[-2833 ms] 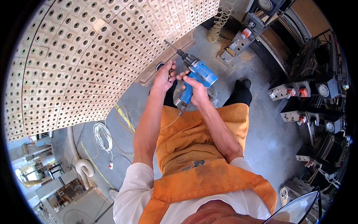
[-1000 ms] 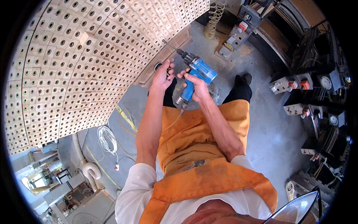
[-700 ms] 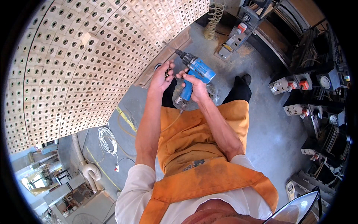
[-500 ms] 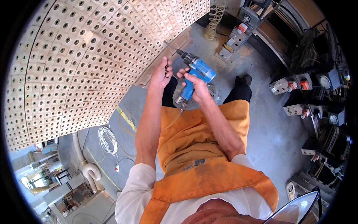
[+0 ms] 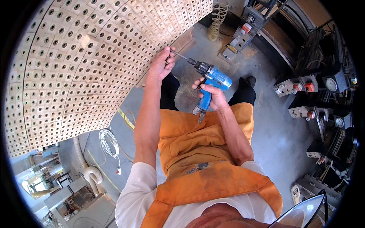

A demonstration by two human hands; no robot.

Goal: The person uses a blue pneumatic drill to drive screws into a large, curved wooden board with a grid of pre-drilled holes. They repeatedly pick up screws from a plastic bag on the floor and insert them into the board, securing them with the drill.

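Observation:
My right hand point(image 5: 213, 95) is wrapped round the grip of a blue air-powered driver point(image 5: 219, 78). A long thin bit point(image 5: 178, 54) juts from its black chuck toward the upper left. My left hand point(image 5: 163, 64) is curled beside the bit's tip, at the lower edge of the wooden panel. Small dark bits show between its fingers, too small to name. The large panel of pale wooden blocks point(image 5: 93, 64) stands on the left, with rows of round holes. Many holes have dark-ringed metal inserts; those near the upper right edge look bare.
A thin air hose point(image 5: 190, 130) runs from the driver's grip across my orange apron point(image 5: 197, 152). Coiled white cable point(image 5: 109, 143) lies on the grey floor at left. A pale spiral hose point(image 5: 218, 21) hangs at the back. Machinery with red-switched boxes point(image 5: 304, 86) lines the right side.
My left hand has moved up to the bit's tip at the panel's edge. The driver in my right hand has shifted right and slightly down.

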